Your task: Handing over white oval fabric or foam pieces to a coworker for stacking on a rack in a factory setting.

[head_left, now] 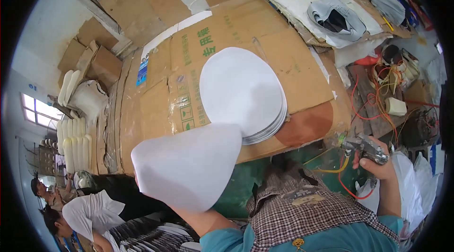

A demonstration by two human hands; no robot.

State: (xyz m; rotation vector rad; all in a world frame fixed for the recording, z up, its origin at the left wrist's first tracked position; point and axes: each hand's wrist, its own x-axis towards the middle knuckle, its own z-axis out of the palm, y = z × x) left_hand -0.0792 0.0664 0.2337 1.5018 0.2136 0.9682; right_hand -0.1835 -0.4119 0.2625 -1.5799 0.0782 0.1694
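Note:
In my right hand [379, 166] is a metal spray gun [366, 149], with yellow and red hoses hanging below it; my fingers are wrapped round its handle. A white rounded sheet [189, 167] is held up by my left hand [136, 179], which is mostly hidden beneath it; only a bit of finger shows at the sheet's left edge. The sheet's right side overlaps the near edge of a stack of white oval sheets [241, 86]. That stack lies on the cardboard-covered table [302, 58], beside a reddish-brown patch [305, 126] at the table's near edge.
Orange hoses [378, 89] tangle on a side surface at right. A white, folded piece [336, 18] lies on the far-right table. Cream-coloured, elongated shapes [75, 145] stand at left. Two other people work at lower left, the nearer in a white shirt [92, 214].

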